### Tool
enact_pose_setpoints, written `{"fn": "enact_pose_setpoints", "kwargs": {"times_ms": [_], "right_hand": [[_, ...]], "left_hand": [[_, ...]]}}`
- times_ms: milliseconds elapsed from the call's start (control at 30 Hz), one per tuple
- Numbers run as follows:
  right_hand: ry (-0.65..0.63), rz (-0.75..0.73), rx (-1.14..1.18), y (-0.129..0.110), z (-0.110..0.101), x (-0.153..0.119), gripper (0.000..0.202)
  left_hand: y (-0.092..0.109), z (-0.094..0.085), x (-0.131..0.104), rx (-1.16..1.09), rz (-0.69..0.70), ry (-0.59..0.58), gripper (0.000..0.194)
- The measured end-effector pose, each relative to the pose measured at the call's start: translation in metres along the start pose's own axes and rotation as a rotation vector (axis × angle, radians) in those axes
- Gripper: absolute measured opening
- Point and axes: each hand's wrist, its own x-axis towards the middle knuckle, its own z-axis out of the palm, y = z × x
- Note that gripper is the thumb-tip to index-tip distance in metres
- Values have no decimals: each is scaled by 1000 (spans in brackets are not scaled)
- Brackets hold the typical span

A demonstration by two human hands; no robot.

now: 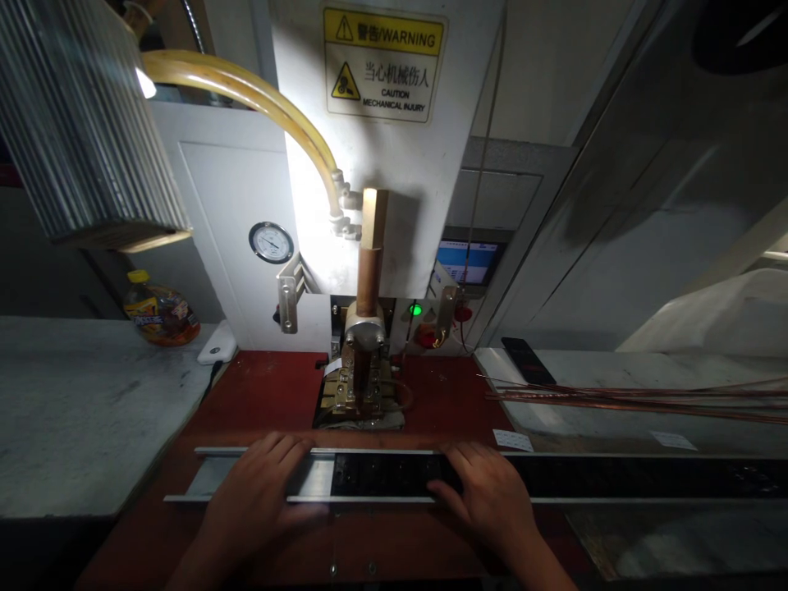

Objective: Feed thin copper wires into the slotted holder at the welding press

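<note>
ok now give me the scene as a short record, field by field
left hand: grip across the rail, near its left end
right hand: grip across the rail, beside the bared part of the black strip
black strip: inside the rail, its left end between the hands
red table: under the rail's left part
machine: behind the rail; warning label, gauge, lit green light, screen
left bench: bottle
right bench: coppery rods

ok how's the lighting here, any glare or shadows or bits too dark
Head view: strong light glares on the white machine panel; head view: the brass-coloured post casts a soft shadow to its right; head view: the rail's bare silvery floor shines, while the black strip is too dark for fine detail.
</note>
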Motion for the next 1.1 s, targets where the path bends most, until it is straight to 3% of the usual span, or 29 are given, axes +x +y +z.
{"fn": "enact_pose_setpoints", "kwargs": {"times_ms": [600,1100], "right_hand": [[26,-10,1,0,-1,1,62],[67,-33,10,1,1,0,57]], "left_hand": [[3,-2,1,1,-4,-14,73],[1,0,1,16,58,60,74]]}}
